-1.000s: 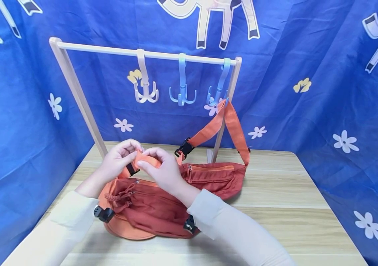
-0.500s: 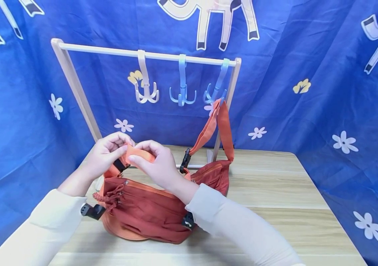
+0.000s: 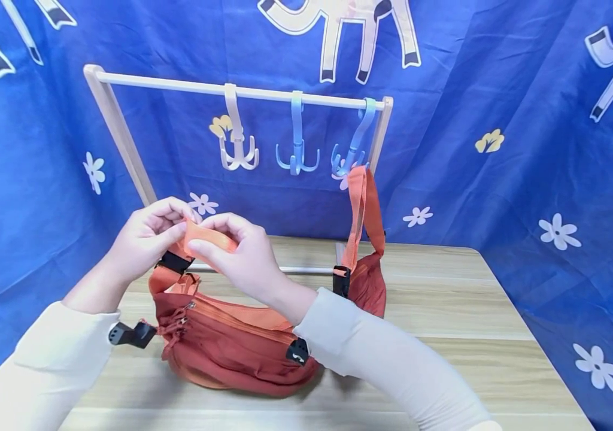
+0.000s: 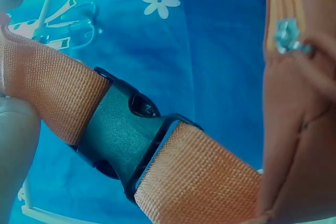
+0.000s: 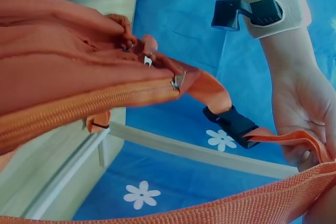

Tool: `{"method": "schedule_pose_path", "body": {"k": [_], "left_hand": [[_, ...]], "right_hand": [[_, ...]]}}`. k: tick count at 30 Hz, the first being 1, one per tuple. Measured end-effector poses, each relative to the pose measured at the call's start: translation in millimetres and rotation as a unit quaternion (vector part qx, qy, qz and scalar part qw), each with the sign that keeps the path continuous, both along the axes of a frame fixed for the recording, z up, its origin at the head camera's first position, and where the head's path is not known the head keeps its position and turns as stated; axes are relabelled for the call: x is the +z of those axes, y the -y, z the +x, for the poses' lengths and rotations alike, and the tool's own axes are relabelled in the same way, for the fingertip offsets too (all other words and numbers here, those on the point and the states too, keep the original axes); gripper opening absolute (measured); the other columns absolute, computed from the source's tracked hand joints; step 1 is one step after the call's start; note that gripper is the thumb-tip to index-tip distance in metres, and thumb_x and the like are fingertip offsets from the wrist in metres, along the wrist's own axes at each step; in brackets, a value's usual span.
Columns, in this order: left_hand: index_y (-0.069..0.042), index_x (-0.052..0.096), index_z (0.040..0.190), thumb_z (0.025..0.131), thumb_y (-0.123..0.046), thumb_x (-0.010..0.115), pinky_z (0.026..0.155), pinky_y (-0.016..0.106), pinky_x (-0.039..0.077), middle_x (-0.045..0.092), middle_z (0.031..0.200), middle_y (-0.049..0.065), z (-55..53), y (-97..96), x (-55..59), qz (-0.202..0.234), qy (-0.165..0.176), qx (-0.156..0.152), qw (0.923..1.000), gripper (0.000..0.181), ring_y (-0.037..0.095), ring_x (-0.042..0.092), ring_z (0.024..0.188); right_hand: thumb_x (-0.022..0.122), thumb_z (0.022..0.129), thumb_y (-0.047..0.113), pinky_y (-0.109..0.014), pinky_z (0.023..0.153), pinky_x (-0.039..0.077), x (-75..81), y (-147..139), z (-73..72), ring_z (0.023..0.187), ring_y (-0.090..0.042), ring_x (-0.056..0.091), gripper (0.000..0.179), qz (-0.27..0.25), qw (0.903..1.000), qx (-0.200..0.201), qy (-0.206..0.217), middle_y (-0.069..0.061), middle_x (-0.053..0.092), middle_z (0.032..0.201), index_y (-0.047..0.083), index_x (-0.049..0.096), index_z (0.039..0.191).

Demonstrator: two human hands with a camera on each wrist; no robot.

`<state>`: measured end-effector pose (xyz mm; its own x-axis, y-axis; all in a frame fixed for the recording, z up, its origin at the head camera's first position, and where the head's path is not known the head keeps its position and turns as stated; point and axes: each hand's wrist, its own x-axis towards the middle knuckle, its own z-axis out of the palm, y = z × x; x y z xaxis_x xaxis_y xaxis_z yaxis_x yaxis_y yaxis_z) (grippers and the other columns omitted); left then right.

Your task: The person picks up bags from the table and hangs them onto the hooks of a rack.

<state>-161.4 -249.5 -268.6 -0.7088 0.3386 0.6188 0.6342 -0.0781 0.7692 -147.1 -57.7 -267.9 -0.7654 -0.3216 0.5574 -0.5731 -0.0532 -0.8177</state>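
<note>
In the head view my left hand (image 3: 147, 236) and right hand (image 3: 244, 251) pinch an orange webbing strap (image 3: 211, 236) between thumbs and fingers. Below them hangs a dark red waist bag (image 3: 236, 341) with an orange zipper; its base is near or on the table. The bag's black buckle (image 4: 123, 129) is fastened on the strap in the left wrist view, beside my left fingers. Behind at the right, a second dark red waist bag (image 3: 369, 290) has its orange strap (image 3: 357, 203) looped up at the blue right-hand hook (image 3: 352, 149).
A pale rack (image 3: 177, 84) stands behind the hands. A white hook (image 3: 238, 149) and a blue middle hook (image 3: 297, 149) hang from its bar. The wooden table (image 3: 463, 311) extends to the right. Blue patterned cloth (image 3: 500, 191) encloses the back and sides.
Both hands have moved left and upward with the strap, and the front bag has shifted left with them. The second bag and its strap have swung and turned below the right-hand hook.
</note>
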Motion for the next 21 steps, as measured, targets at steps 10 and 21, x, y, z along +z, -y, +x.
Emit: {"method": "schedule_pose_path", "body": {"k": [10, 21], "left_hand": [[0.01, 0.057, 0.097, 0.09, 0.021, 0.042, 0.054, 0.022, 0.046, 0.062, 0.078, 0.012, 0.0, 2.5, 13.4, 0.01, -0.03, -0.031, 0.999, 0.02, 0.015, 0.057, 0.06], [0.007, 0.061, 0.094, 0.089, 0.017, 0.05, 0.05, 0.02, 0.043, 0.061, 0.072, 0.01, -3.5, -0.8, 39.6, -0.048, -0.039, -0.006, 0.9981, 0.016, 0.013, 0.055, 0.056]], "right_hand": [[0.076, 0.08, 0.004, -0.02, 0.064, 0.047, 16.7, -3.3, 2.7, 0.074, -0.002, 0.056, 0.02, -0.02, 0.9992, 0.021, 0.028, 0.001, 0.067, 0.086, 0.001, 0.067, 0.098], [0.076, 0.081, 0.009, -0.02, 0.066, 0.046, 42.0, -26.1, -5.1, 0.073, -0.005, 0.056, 0.021, 0.066, 0.9975, -0.003, -0.024, 0.002, 0.067, 0.086, 0.004, 0.067, 0.1]]}}
